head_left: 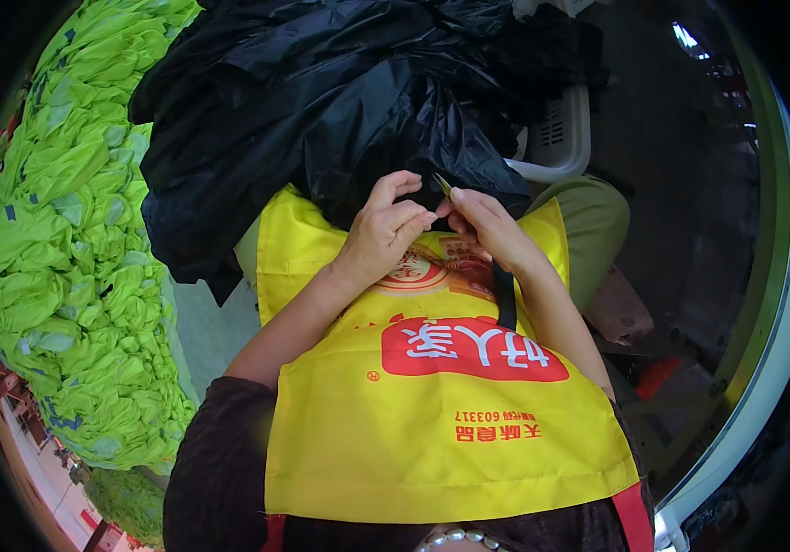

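Note:
A pair of small pointed metal snips (444, 185) is gripped in my right hand (487, 225), tips pointing up and away from me. Close beside it, my left hand (386, 230) is curled closed, thumb near the right fingertips; whatever it pinches is too small to make out. Both hands are above my lap, at the near edge of a large heap of shiny black fabric (321, 101). A narrow black strip (505, 296) hangs below my right hand over the yellow apron (367, 469) that I wear.
To the left rises a long pile of bundled bright green fabric pieces (91, 276). A white plastic basket (579, 138) shows partly under the black fabric at the far right. On the floor at right lie a brownish object (620, 308) and something red (657, 375).

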Motion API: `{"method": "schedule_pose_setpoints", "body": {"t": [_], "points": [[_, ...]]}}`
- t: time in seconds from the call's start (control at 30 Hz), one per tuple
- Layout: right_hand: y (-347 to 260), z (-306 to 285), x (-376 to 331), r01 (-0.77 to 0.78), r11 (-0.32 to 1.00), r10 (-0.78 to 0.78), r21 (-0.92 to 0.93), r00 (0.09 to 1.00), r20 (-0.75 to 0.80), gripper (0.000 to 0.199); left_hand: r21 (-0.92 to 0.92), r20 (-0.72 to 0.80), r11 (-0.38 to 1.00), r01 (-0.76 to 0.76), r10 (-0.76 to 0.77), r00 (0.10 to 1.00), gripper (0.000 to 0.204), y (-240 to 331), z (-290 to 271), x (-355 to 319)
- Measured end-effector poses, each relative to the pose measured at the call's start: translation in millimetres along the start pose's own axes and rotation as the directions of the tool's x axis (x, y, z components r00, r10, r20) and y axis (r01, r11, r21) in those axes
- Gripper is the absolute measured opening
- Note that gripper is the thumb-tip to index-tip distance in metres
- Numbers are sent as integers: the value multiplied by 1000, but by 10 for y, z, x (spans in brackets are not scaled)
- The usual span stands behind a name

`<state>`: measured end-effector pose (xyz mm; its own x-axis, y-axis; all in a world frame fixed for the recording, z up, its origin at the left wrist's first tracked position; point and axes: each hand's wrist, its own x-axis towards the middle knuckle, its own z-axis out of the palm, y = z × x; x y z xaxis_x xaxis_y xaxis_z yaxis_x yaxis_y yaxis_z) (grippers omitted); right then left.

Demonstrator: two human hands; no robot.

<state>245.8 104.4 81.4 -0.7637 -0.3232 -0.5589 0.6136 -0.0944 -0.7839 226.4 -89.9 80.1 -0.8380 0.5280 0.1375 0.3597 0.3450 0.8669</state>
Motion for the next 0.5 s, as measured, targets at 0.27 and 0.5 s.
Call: {"method": "schedule_pose_setpoints", "body": {"t": [0.27,0.5], "points": [[107,-53,182,122,964,-143,-234,987,-76,36,18,16,999,41,-41,999,15,-104,41,-16],[-128,-463,224,368,515,-790,-774,554,-262,38,43,25,990,137,-138,990,22,-388,138,31]]}}
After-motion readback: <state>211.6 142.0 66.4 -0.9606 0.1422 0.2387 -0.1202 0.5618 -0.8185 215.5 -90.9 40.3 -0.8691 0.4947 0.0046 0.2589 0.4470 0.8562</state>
